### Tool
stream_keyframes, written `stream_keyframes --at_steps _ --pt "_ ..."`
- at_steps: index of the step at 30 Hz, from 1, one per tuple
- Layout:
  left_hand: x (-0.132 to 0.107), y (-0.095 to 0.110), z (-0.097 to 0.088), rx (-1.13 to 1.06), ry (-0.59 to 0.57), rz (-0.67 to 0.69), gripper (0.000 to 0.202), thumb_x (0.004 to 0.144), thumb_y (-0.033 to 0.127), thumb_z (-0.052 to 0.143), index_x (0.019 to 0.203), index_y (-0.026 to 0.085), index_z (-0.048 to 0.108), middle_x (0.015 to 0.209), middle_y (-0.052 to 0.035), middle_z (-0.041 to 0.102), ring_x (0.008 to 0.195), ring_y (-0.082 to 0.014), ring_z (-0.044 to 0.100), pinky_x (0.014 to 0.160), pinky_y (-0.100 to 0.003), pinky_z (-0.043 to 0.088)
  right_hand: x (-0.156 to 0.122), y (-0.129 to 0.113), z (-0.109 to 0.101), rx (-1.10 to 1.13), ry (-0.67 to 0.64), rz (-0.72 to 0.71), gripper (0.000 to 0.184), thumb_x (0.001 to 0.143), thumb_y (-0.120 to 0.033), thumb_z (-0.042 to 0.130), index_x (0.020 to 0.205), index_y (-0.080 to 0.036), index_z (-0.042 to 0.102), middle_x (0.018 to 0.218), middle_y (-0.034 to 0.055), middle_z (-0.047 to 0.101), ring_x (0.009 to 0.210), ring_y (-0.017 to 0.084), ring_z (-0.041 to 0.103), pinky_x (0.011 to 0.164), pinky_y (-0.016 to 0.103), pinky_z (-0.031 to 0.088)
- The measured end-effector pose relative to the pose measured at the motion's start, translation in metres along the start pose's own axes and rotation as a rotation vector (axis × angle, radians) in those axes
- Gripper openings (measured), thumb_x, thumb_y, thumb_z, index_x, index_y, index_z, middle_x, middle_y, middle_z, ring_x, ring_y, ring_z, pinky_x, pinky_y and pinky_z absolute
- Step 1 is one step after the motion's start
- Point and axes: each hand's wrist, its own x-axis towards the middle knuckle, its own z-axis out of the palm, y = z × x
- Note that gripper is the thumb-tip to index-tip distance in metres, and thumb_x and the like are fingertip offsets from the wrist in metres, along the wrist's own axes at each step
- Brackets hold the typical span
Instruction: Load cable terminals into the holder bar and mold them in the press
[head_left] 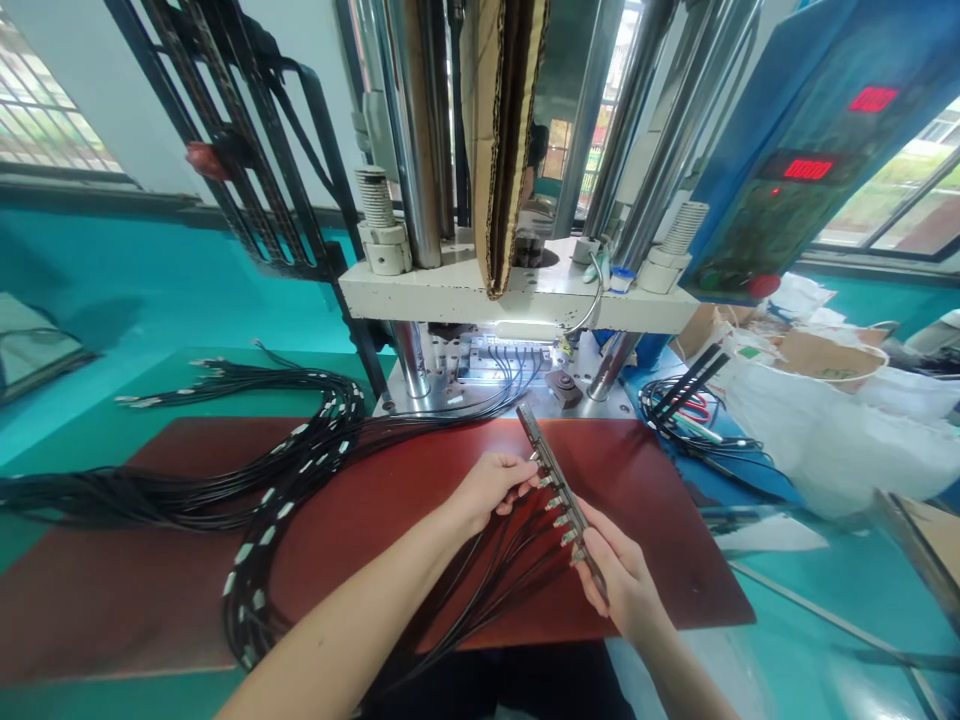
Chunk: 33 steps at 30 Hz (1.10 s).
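A long dark metal fixture bar (pixel 546 455) lies slanted over the red mat (pixel 420 520), with several black cables plugged along its edge by their metal connectors (pixel 559 503). My right hand (pixel 619 578) grips the near end of the bar. My left hand (pixel 491 485) pinches a cable end at the bar's middle. The plugged cables (pixel 495 570) trail back toward me between my forearms.
A big bundle of black cables (pixel 292 480) with white tags sprawls across the left of the mat. Behind stands a moulding press (pixel 517 290) with steel columns and a lit die. A blue control box (pixel 795 170) and white bags (pixel 825 430) sit right.
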Motion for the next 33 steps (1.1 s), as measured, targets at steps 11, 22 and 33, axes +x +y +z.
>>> stream_keyframes --at_steps 11,22,33 --pt "0.013 -0.006 -0.005 -0.071 -0.077 -0.003 0.03 0.056 0.041 0.065 0.055 0.012 0.055 0.034 0.0083 0.031 0.034 -0.003 0.022 0.037 -0.02 0.01 0.002 0.001 0.0 -0.014 0.013 0.017 0.057 0.082 -0.046 0.045 0.128 -0.014 0.037 0.045 -0.0059 0.047 0.027 0.003 0.032 0.027 0.013 0.024" --pt "0.004 -0.004 -0.002 0.055 0.048 0.108 0.036 0.06 0.045 0.061 0.053 0.014 0.045 0.045 0.0067 0.037 0.038 -0.0021 0.024 0.039 -0.019 0.014 0.002 0.001 0.003 -0.094 -0.019 -0.041 0.055 0.084 -0.045 0.043 0.127 -0.012 0.039 0.047 -0.0054 0.046 0.029 0.003 0.031 0.027 0.015 0.026" --pt "0.008 -0.003 -0.009 0.008 0.116 0.055 0.027 0.06 0.036 0.061 0.056 0.016 0.043 0.046 0.0069 0.039 0.036 -0.003 0.028 0.037 -0.017 0.015 0.002 -0.003 0.002 -0.079 0.002 -0.007 0.055 0.083 -0.046 0.043 0.127 -0.013 0.04 0.044 -0.004 0.05 0.028 0.002 0.03 0.028 0.014 0.024"
